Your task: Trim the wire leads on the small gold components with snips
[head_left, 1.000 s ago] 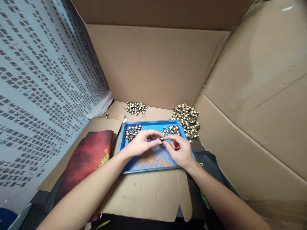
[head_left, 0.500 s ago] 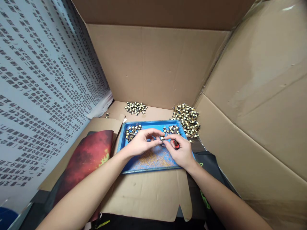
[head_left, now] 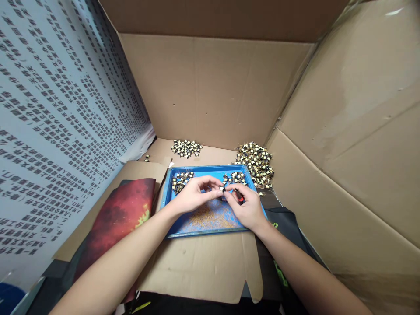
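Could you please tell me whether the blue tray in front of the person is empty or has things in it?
Not empty. The blue tray holds two small clusters of parts at its far end and a scatter of fine golden clippings on its floor.

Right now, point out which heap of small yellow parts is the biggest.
The heap on the cardboard just past the blue tray's far right corner. It is wider and taller than the far-left heap and both small clusters inside the tray.
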Available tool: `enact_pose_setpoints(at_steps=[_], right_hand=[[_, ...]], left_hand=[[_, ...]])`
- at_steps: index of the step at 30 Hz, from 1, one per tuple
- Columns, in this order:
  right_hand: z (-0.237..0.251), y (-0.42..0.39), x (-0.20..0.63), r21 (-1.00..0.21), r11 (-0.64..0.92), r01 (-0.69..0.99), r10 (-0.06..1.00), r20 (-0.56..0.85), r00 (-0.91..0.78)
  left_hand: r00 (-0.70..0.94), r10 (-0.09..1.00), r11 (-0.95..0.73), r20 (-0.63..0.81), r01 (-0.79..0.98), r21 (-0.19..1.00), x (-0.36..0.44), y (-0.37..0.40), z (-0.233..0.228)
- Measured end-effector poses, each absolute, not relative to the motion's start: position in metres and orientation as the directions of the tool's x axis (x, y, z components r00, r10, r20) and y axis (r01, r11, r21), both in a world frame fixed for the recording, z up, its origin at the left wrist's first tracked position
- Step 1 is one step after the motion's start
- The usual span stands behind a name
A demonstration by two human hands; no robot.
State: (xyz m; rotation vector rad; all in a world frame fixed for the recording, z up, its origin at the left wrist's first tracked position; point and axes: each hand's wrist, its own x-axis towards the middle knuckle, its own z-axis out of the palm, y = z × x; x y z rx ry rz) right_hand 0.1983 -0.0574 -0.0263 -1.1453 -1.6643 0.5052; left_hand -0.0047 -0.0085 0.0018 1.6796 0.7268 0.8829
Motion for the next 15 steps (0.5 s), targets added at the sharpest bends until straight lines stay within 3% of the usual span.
enact_pose_setpoints(at_steps=[10, 15], right_hand=[[-0.0231, -0.0582, 0.1983, -0.764, 0.466, 0.446, 0.861, 0.509, -0.027], [-0.0240, -0.0579, 0.1985, -0.777, 0.454, 0.435, 0.871, 0.490, -0.035]], left_hand=[[0.663, 0.720, -0.432, 0.206, 0.196, 0.880, -0.0055, -0.0095, 0.0060], [0.662, 0.722, -0.419, 0.201, 0.187, 0.888, -0.0054, -0.0094, 0.0054]])
